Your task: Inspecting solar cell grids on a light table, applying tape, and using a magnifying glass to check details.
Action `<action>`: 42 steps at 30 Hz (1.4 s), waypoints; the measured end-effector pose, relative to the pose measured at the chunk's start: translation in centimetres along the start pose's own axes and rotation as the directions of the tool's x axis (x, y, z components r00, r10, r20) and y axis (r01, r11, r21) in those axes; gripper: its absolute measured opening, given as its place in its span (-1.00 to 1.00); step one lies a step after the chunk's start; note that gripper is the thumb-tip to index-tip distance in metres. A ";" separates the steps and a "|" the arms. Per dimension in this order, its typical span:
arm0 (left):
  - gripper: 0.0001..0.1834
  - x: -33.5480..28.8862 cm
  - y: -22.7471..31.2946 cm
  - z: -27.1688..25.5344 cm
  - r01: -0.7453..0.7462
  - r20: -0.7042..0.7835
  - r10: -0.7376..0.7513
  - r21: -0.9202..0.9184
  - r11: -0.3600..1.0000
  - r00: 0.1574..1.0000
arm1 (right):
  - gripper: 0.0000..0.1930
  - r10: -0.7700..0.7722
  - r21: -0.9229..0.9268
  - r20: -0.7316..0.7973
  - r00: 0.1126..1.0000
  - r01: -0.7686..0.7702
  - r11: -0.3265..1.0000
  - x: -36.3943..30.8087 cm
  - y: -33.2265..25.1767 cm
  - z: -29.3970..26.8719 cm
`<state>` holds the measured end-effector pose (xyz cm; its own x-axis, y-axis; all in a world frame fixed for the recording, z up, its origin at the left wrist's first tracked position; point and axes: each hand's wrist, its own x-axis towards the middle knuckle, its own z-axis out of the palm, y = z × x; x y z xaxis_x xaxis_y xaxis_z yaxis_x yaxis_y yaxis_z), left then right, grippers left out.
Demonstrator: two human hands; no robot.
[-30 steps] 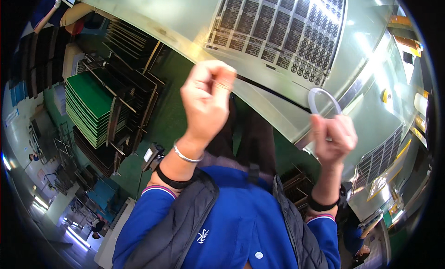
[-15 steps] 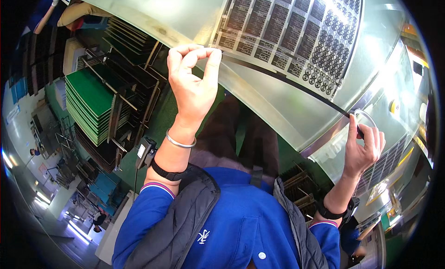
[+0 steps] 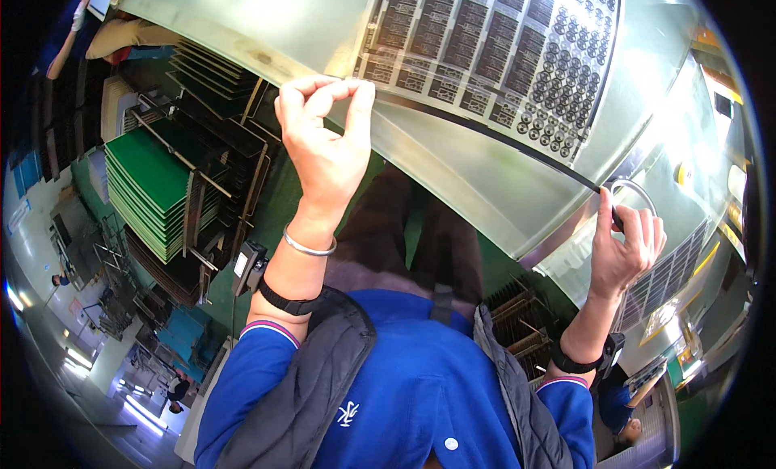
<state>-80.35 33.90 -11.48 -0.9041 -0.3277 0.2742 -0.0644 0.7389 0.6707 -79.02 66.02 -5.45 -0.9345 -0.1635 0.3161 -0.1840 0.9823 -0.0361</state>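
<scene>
A narrow black strip (image 3: 501, 138) runs between my two hands along the near edge of a clear film sheet (image 3: 453, 77) with dark printed blocks and rings. My left hand (image 3: 327, 142) pinches the strip's left end between thumb and fingertips, by the film's near left corner. The other end is gripped in my right hand (image 3: 625, 247), thumb against curled fingers. Past the right fingers the strip bends round in a pale, shiny loop (image 3: 638, 193). The film lies on a pale, glossy tabletop (image 3: 453, 158). Whether the strip touches the film all along, I cannot tell.
On the left, a rack (image 3: 194, 206) holds a stack of green boards (image 3: 149, 166), with brown boards above. Another person's arm (image 3: 71, 37) shows at the far upper left. A person (image 3: 624, 412) is at the lower right. Another rack (image 3: 517, 323) stands under the table.
The hands, film and table all sit slightly further left in the picture, as the view has shifted. Both hands keep their grip on the strip. The person at lower right shows more.
</scene>
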 end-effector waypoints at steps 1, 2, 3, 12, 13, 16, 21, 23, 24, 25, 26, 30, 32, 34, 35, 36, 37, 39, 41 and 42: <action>-0.89 0.0 0.0 0.1 -0.001 0.006 0.001 -0.012 1.000 1.000 | -0.73 0.004 -0.012 0.001 1.000 -0.004 1.000 0.0 0.0 -0.1; -0.89 0.0 0.0 0.4 0.006 -0.006 -0.006 -0.041 0.999 1.000 | -0.73 0.002 -0.013 -0.006 1.000 -0.002 1.000 -0.1 0.0 -0.2; -0.88 0.0 0.1 0.6 0.014 -0.017 -0.015 -0.074 0.997 1.000 | -0.73 0.000 -0.019 -0.014 1.000 -0.001 1.000 -0.2 0.0 -0.3; -0.90 0.1 -0.4 0.1 0.025 0.026 -0.024 -0.026 0.999 0.999 | -0.73 0.010 -0.026 -0.019 1.000 -0.011 1.000 -1.0 0.3 0.8; -0.88 0.0 -0.4 0.2 0.006 0.019 -0.006 -0.008 1.000 1.000 | -0.73 0.015 -0.032 -0.020 1.000 -0.015 0.999 -1.0 0.4 0.7; -0.86 0.0 -0.5 0.4 -0.027 0.007 0.027 0.011 1.000 1.000 | -0.74 0.001 -0.052 -0.022 1.000 -0.003 0.999 -1.1 0.5 0.6; -0.86 -0.2 -0.5 0.4 -0.023 0.000 0.023 -0.002 1.000 1.000 | -0.73 -0.024 -0.035 -0.060 0.998 0.022 0.999 -1.0 0.5 0.8; -0.85 -0.2 -0.5 0.4 -0.029 -0.007 0.029 0.003 1.000 1.000 | -0.74 -0.027 -0.044 -0.059 0.998 0.024 0.999 -1.0 0.4 0.9; -0.85 -0.2 -0.6 0.4 -0.030 -0.005 0.030 0.003 1.000 1.000 | -0.74 -0.031 -0.052 -0.058 0.998 0.028 0.998 -1.0 0.4 0.9; -0.85 -0.1 -0.6 0.4 -0.031 -0.004 0.031 0.008 0.999 1.000 | -0.74 -0.030 -0.051 -0.059 0.998 0.027 0.998 -1.1 0.3 0.9; -0.85 -0.1 -0.6 0.3 -0.032 -0.003 0.032 0.013 0.999 0.999 | -0.75 -0.019 -0.055 -0.041 0.999 0.017 0.998 -1.1 0.3 0.9; -0.85 0.0 -0.3 0.3 -0.032 -0.002 0.032 0.011 0.999 0.999 | -0.74 -0.035 -0.076 -0.034 0.999 0.032 0.997 -0.8 0.1 0.8; -0.90 0.0 0.1 0.2 0.034 0.026 -0.034 0.014 0.999 0.999 | -0.74 -0.036 -0.081 -0.030 0.999 0.034 0.996 -0.8 0.1 0.8; -0.88 -0.1 -0.4 0.4 0.002 0.012 -0.002 0.007 1.000 1.000 | -0.74 -0.037 -0.086 -0.024 0.999 0.035 0.996 -0.7 0.0 0.8; -0.85 -0.1 -0.6 0.5 -0.029 -0.004 0.029 0.001 1.000 1.000 | -0.74 -0.038 -0.086 -0.018 0.999 0.036 0.996 -0.7 0.0 0.8; -0.85 -0.1 -0.6 0.7 -0.028 -0.001 0.028 0.002 1.000 1.000 | -0.74 -0.038 -0.087 -0.011 0.999 0.037 0.996 -0.7 0.1 0.8; -0.86 -0.2 -0.6 0.5 -0.038 -0.010 0.038 0.000 0.999 0.999 | -0.74 -0.040 -0.085 -0.016 0.999 0.038 0.996 -0.7 0.0 0.7; -0.87 -0.3 -0.5 0.2 -0.050 -0.022 0.050 0.000 0.999 0.999 | -0.74 -0.046 -0.089 -0.021 0.999 0.044 0.995 -0.8 -0.1 0.5; -0.87 -0.2 -0.5 0.3 -0.052 -0.011 0.053 0.006 0.999 0.999 | -0.74 -0.046 -0.089 -0.018 0.999 0.044 0.995 -0.7 -0.1 0.7; -0.87 -0.2 -0.6 0.3 -0.052 -0.010 0.052 0.005 0.999 0.999 | -0.73 -0.046 -0.089 -0.017 0.999 0.044 0.995 -0.7 -0.2 0.7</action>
<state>-80.24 33.77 -12.15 -0.9019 -0.2949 0.3158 -0.0195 0.7579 0.6521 -78.53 65.92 -6.33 -0.9198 -0.2070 0.3334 -0.1976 0.9783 0.0622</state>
